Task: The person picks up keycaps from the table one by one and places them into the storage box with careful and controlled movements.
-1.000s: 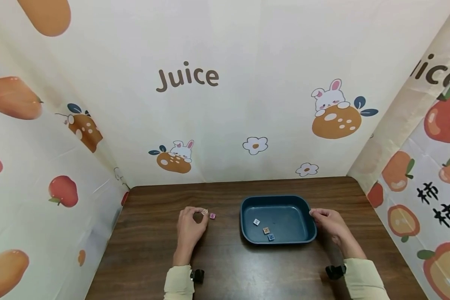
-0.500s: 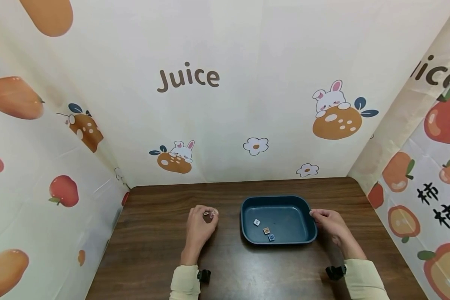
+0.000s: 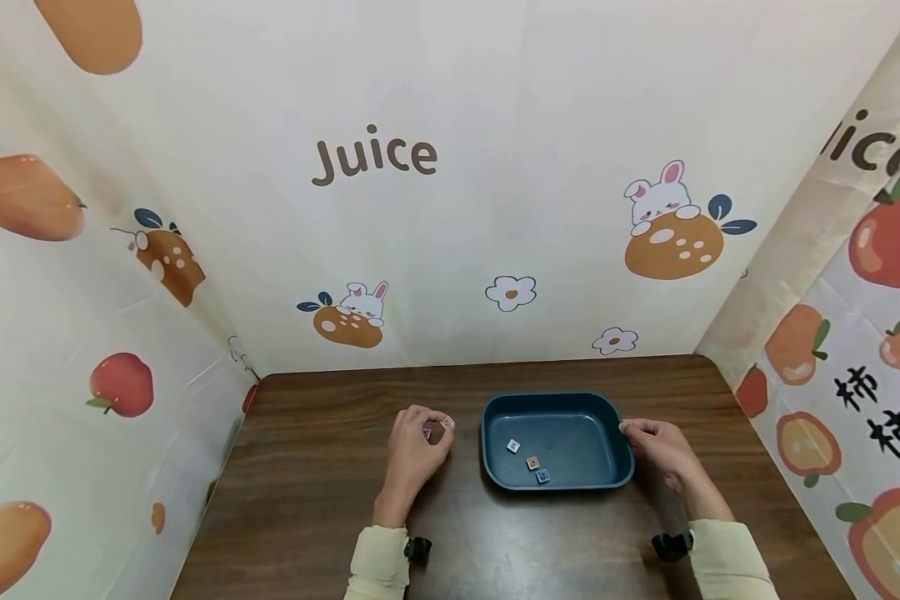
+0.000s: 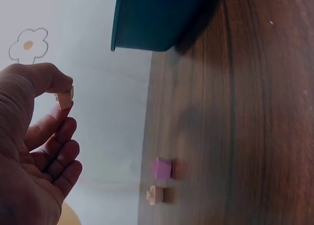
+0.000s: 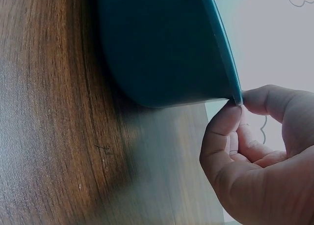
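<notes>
My left hand (image 3: pixel 414 450) pinches a small peach-coloured block (image 4: pixel 65 98) between thumb and index finger, raised above the table left of the tray. Below it on the wood lie a purple block (image 4: pixel 162 169) and another peach block (image 4: pixel 155 195); the left hand partly hides them in the head view. On the other side, my right hand (image 3: pixel 660 446) grips the right rim of the dark teal tray (image 3: pixel 558 398) with thumb and fingers. Inside the tray sit a white block (image 3: pixel 513 447), an orange block (image 3: pixel 532 462) and a blue block (image 3: pixel 543 477).
The brown wooden table (image 3: pixel 307 483) bears the tray right of its middle. A pale printed curtain (image 3: pixel 450 217) stands behind the table and along both sides.
My left hand has carried the peach block rightward, off its spot beside the purple block and toward the tray. The right hand and the tray have stayed in place.
</notes>
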Tool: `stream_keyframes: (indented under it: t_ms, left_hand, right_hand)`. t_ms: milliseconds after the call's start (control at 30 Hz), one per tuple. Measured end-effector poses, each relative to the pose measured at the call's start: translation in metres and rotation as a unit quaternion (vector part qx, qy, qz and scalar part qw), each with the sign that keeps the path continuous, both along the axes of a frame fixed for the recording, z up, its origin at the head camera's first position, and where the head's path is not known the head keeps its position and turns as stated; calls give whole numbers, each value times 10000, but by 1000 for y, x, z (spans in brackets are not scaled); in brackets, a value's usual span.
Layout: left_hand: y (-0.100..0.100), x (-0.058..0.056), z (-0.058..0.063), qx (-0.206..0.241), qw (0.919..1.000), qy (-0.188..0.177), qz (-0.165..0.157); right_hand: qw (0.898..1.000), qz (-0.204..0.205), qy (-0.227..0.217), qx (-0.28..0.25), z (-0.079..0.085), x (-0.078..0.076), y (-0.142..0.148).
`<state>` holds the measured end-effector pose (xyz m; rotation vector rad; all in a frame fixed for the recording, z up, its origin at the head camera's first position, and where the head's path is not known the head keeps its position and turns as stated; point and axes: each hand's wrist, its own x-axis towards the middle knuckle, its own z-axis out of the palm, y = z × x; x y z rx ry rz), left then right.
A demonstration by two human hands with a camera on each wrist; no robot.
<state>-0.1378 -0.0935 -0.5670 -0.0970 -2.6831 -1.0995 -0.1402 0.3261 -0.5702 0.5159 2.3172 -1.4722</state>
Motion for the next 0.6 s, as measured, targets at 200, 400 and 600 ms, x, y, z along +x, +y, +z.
stream_keyframes:
  t_ms: [200,400,600]
  left_hand:
    - [13,-2,1,62,9996,-35,-290]
    - [26,-1,-1,-56,9991,5,-431]
    - [33,-1,-1,-28,9988,-71,-486]
  right_hand:
    - [9999,-79,7,-64,-1,-2,1]
    - [9999,-69,64,-63,-1,1,1]
    - [9999,-95,91,-51,-1,1,-2]
